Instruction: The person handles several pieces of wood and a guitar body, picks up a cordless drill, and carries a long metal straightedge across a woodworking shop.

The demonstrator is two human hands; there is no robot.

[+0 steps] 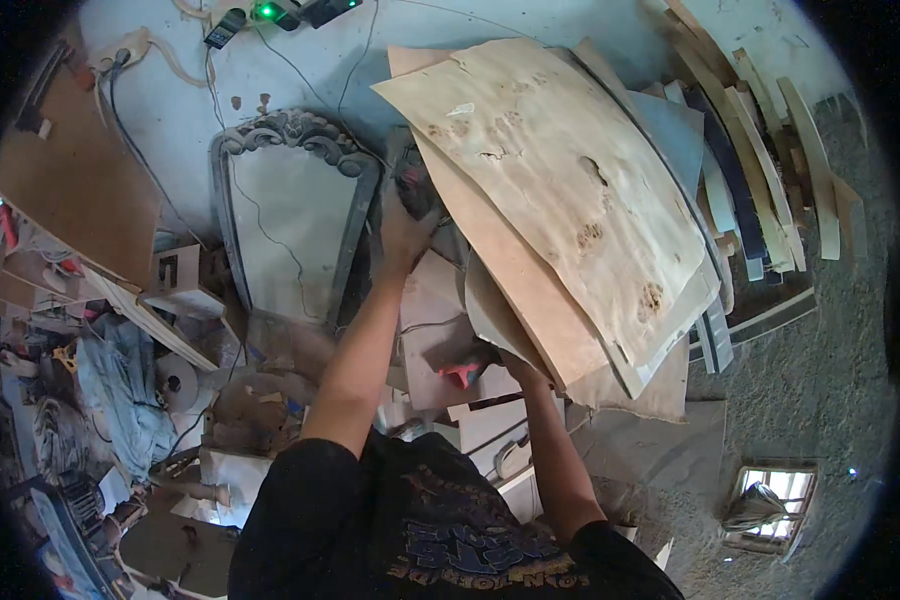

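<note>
My left hand (407, 230) reaches up between the mirror and a stack of sheets. Its fingers are closed round a dark tool with red parts (410, 182); the exact kind is hard to make out in the shadow. My right hand (522, 370) is at the lower left edge of the leaning wood veneer sheets (560, 190), its fingers mostly hidden behind them. The top sheet is pale, wavy and knotted, with a small tear. Close to the right hand is a red and black tool (460, 374), lying against a pale board (435, 340).
A mirror with a carved dark frame (222, 200) leans at the left of the stack. Curved wooden strips (810, 150) stand at the far right. Cables (355, 65) hang down the wall. A brown panel (80, 180), rags (120, 385) and clutter fill the left side.
</note>
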